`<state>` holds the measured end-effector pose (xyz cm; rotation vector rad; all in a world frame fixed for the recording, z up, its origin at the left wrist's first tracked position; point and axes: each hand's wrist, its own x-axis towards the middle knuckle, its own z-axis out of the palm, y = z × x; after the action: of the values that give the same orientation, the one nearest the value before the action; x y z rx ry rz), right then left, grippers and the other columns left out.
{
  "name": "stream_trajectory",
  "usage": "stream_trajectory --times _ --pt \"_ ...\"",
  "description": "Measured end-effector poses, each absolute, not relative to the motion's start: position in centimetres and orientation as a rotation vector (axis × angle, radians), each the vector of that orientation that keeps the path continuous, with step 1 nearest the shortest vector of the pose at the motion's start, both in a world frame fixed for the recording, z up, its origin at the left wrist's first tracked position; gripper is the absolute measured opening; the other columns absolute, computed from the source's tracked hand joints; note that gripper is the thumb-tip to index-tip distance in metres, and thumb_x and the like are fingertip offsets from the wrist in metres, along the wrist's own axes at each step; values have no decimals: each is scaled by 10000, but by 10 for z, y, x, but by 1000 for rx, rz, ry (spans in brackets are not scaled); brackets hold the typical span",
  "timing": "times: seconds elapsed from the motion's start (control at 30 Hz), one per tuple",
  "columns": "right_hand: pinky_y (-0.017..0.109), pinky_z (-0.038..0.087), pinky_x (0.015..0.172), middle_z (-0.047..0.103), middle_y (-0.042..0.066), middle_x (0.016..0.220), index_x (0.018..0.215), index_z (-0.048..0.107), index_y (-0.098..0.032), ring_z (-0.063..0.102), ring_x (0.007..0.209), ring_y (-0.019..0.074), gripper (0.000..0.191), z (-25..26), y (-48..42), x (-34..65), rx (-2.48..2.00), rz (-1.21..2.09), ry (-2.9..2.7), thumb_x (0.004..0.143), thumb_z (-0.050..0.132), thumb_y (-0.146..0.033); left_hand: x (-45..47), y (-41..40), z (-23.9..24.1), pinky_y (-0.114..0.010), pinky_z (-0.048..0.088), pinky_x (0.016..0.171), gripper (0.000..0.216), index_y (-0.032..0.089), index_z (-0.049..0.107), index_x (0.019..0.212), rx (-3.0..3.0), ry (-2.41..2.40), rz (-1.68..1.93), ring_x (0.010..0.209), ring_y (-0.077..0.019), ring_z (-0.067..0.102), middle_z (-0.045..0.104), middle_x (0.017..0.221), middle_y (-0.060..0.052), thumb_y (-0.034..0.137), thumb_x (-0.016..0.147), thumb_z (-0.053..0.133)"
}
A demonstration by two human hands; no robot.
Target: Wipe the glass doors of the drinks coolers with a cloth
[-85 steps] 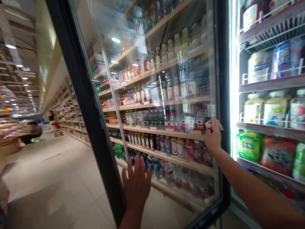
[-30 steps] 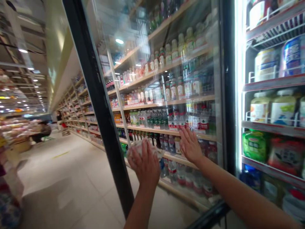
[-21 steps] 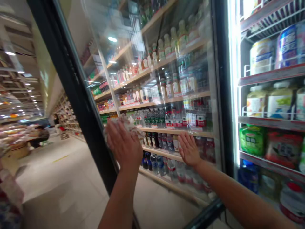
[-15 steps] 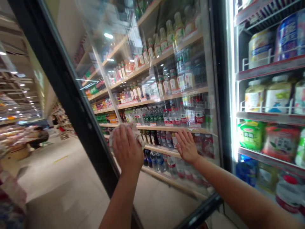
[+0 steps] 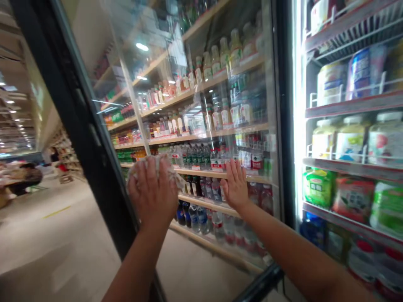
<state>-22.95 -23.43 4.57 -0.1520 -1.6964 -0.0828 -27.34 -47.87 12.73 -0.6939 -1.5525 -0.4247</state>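
Note:
My left hand (image 5: 153, 195) presses a crumpled, light patterned cloth (image 5: 176, 179) flat against the glass door (image 5: 201, 96), near the door's black left frame (image 5: 90, 126). Its fingers lie over the cloth and hide most of it. Farther right, my right hand (image 5: 236, 186) rests on the same glass, palm forward, with its fingers stretched out and nothing held. The door stands swung out from a lit fridge, and shelves of bottles show through the pane.
To the right, the lit fridge holds wire shelves (image 5: 352, 165) with bottles, cans and bagged packs. A black bar (image 5: 261, 281) runs along the door's bottom. On the left lies a pale aisle floor (image 5: 59, 239), with a person (image 5: 30, 174) farther back.
My left hand and the cloth have shifted slightly left across the glass. The right hand stays spread on the pane. The view has turned a little, showing more of the fridge.

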Motion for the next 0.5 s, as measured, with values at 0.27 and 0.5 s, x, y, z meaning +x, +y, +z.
stream_trajectory --times 0.27,0.5 --pt "539 254 1207 323 135 1627 1623 48 -195 110 1563 259 662 40 -231 -238 -138 -124 -1648 1026 319 -291 -270 -457 159 -591 178 1245 634 211 270 1574 -798 -1471 -495 1540 -332 178 268 1639 -107 226 969 459" --pt "580 286 1188 299 122 1635 1623 54 -228 149 1551 278 658 40 -231 -237 -99 -106 -1614 1019 306 -299 -276 -471 148 -450 220 1261 600 228 315 1553 -903 -1401 -247 1536 -228 205 350 1608 -55 170 973 458"
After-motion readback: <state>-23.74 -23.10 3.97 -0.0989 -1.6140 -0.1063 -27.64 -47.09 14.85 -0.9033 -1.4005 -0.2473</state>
